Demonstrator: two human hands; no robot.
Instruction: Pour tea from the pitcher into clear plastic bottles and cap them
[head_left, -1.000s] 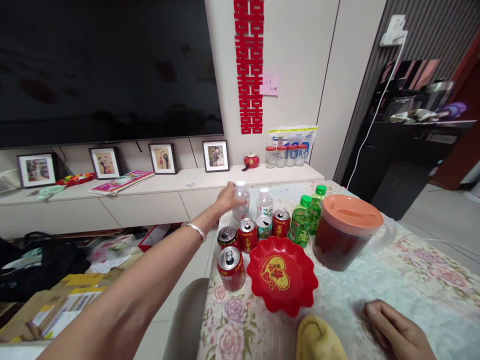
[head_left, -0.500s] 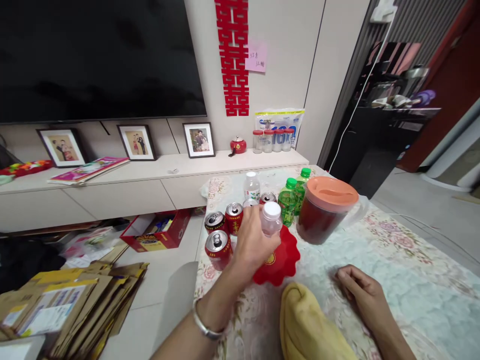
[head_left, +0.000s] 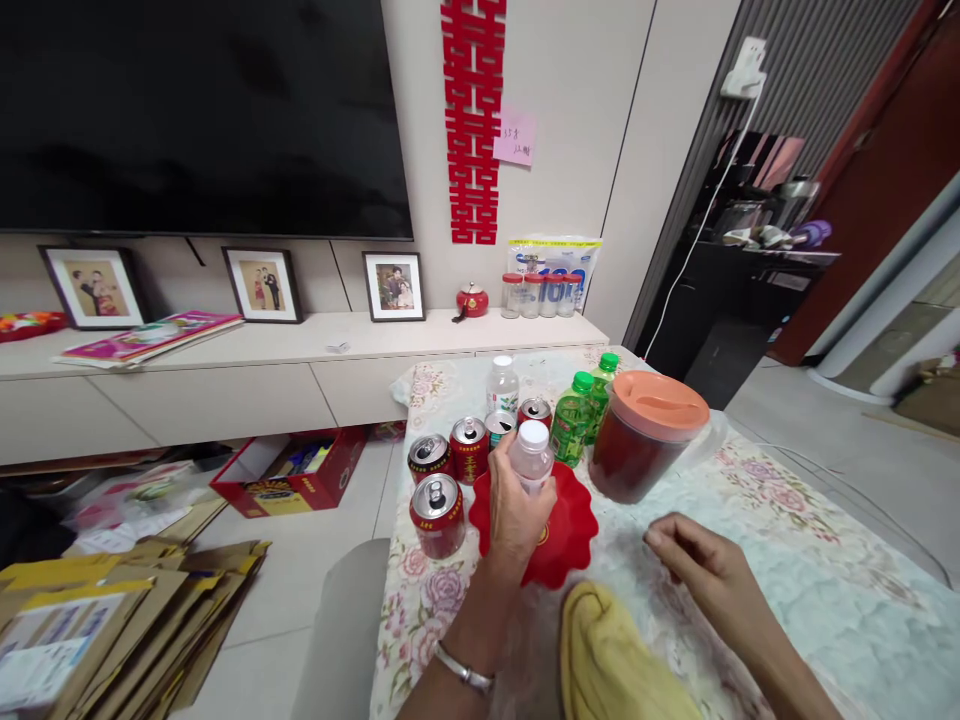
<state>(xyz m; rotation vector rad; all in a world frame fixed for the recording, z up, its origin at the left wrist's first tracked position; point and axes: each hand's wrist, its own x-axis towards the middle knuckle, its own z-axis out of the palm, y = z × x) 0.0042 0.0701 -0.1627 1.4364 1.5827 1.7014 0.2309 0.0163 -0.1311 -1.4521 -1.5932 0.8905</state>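
White-capped, the clear bottle (head_left: 532, 464) is gripped by the left hand (head_left: 517, 505) over the red dish (head_left: 572, 525); rightward, the right hand (head_left: 694, 555) is held loosely curled, fingers together, by the bench (head_left: 832, 565).

We see smooth, clear plastic in the bottle (head_left: 531, 466) — its cap (head_left: 533, 433) a matt white — glossy red plastic in the dish (head_left: 574, 518), shiny metal in the can lid (head_left: 436, 495), and matt, soft-looking fabric in the yellow cloth (head_left: 619, 660).
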